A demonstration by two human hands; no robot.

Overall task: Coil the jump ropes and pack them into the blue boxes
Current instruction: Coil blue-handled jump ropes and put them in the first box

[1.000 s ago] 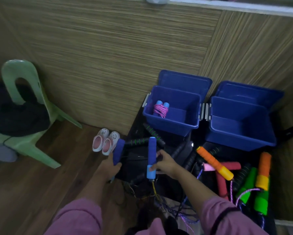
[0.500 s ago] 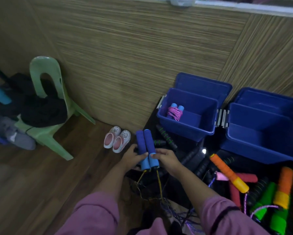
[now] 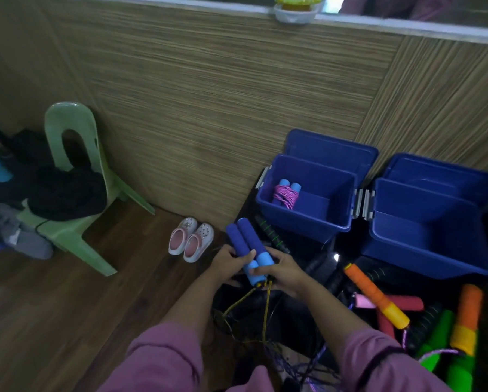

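Two blue foam jump-rope handles [image 3: 247, 246] lie side by side, pointing up and left, and both hands hold them. My left hand [image 3: 227, 261] grips them from the left, my right hand [image 3: 282, 271] from the right near their light-blue ends. A yellow-and-black rope [image 3: 265, 306] hangs down from the handles. The left blue box [image 3: 307, 222] stands open with a coiled pink rope with light-blue handles [image 3: 287, 193] inside. The right blue box [image 3: 423, 244] is open and I see nothing inside it.
Loose ropes lie at the right: an orange-and-yellow handle [image 3: 375, 295], pink handles [image 3: 401, 302], green handles [image 3: 460, 360], black ones [image 3: 271, 234]. Small pink shoes [image 3: 190, 240] sit on the wood floor. A green chair [image 3: 76, 176] with dark clothes stands left, before a panelled wall.
The two handles, held apart a second ago, have come together side by side. Both hands now close around the pair. The camera view has shifted left and down.
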